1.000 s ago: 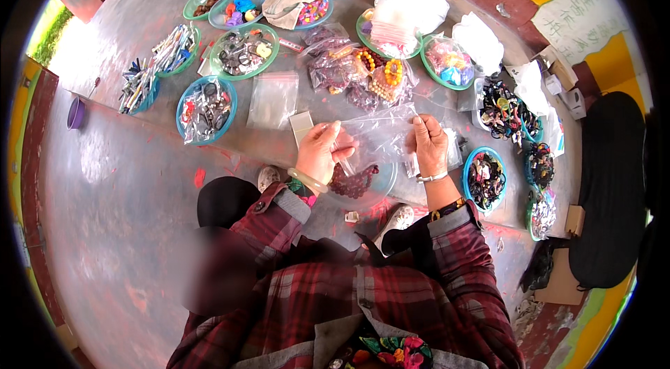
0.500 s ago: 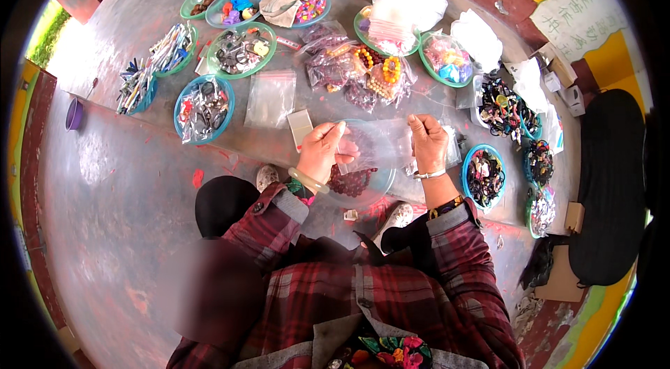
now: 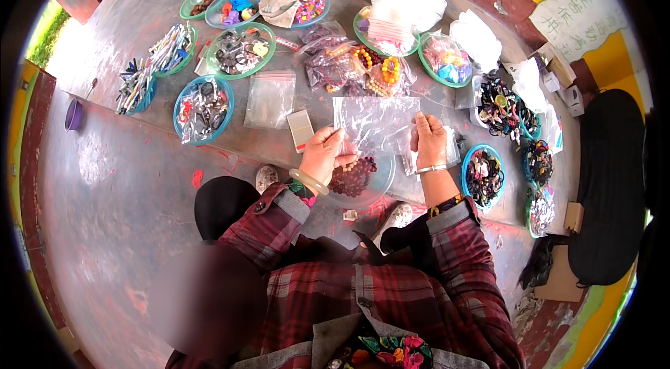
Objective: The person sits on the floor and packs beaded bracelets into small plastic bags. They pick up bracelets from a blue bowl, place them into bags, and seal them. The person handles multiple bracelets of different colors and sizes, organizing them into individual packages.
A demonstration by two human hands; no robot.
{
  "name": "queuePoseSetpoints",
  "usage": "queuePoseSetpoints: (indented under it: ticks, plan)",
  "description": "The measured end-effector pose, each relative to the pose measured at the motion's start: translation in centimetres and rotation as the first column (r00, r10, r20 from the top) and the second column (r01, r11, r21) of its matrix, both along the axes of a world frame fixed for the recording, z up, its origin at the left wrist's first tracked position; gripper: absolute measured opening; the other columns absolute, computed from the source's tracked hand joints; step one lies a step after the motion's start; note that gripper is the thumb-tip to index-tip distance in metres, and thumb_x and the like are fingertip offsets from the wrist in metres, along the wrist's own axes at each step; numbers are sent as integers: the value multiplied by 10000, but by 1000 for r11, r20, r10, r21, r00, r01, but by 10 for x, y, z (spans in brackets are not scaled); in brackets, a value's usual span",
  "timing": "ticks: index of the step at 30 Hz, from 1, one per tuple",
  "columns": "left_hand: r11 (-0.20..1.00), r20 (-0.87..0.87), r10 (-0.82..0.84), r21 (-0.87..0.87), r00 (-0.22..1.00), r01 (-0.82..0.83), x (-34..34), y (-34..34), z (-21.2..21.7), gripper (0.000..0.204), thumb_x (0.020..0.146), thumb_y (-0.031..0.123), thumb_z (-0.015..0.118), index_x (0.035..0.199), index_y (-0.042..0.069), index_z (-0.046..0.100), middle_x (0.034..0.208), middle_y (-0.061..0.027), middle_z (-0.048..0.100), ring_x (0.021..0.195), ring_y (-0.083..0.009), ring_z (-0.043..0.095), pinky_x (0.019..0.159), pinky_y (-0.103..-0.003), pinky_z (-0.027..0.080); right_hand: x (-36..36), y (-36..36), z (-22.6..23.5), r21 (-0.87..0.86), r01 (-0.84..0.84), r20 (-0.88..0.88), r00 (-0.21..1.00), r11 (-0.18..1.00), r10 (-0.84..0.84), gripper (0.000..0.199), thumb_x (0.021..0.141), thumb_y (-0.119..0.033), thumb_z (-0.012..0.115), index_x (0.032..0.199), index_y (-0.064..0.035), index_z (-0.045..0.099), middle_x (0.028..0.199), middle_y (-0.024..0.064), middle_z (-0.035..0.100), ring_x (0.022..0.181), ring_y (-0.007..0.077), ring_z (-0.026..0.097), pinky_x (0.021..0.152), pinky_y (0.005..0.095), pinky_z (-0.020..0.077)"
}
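At centre, clear plastic bag (image 3: 380,116) hangs spread between both hands. Left hand (image 3: 322,155) pinches its edge at 8 o'clock, thumb against fingers; right hand (image 3: 431,144) grips its edge at 3. Off the bag: clear bowl (image 3: 380,194) with dark red beads (image 3: 352,178) at 6, flat bag stack (image 3: 270,98) near 10, bagged beadwork (image 3: 338,69) at 12, blue-rimmed basket (image 3: 466,175) at 4.

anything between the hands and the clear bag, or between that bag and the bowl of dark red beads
Nothing visible: left hand and right hand hold the clear bag directly, and no other object shows between it and the bowl of dark red beads.
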State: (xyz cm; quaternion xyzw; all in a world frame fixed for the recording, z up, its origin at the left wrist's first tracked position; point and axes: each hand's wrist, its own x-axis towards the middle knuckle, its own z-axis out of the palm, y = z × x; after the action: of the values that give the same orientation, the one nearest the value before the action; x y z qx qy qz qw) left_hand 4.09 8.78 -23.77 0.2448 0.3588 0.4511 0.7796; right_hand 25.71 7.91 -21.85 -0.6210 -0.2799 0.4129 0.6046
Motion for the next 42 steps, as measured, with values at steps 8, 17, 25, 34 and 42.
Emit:
queuePoseSetpoints:
  ticks: [8,17,25,34,42]
  plan:
    - [998,-88,-61,27,994,63,6,-2,18,178,922,176,464,944,4,505,768,-98,582,676,-198,629,594,-277,536,25,3,9,118,24,302,952,993,-59,177,854,-189,597,729,-63,597,514,-71,417,426,16,337,378,193,240]
    - [976,-223,-217,-34,950,215,9,0,0,243,934,240,440,1029,29,515,913,-107,611,795,-170,625,647,-255,518,199,13,-74,-158,71,635,771,985,46,249,828,-268,589,757,-32,629,546,-6,522,486,75,441,462,251,355]
    - [959,-270,-285,-68,920,277,15,1,-5,260,933,258,441,1007,27,534,892,-75,613,769,-137,611,646,-233,491,240,-9,-121,-429,166,852,402,888,337,295,805,-347,546,947,-98,617,865,204,610,845,410,556,717,432,449]
    - [938,-280,-346,-69,896,340,23,-1,-6,252,930,252,445,997,26,533,884,-82,609,772,-145,606,641,-243,490,199,61,-143,-324,105,928,228,940,294,225,801,-284,487,902,-144,632,933,125,611,893,328,569,764,412,461]
    - [942,-249,-335,-90,909,323,14,-2,-2,236,908,214,466,979,4,549,860,-85,622,743,-152,602,628,-251,486,91,180,-141,-535,143,733,569,833,373,564,712,-453,595,1136,-83,557,1157,167,548,1077,306,517,905,373,409]
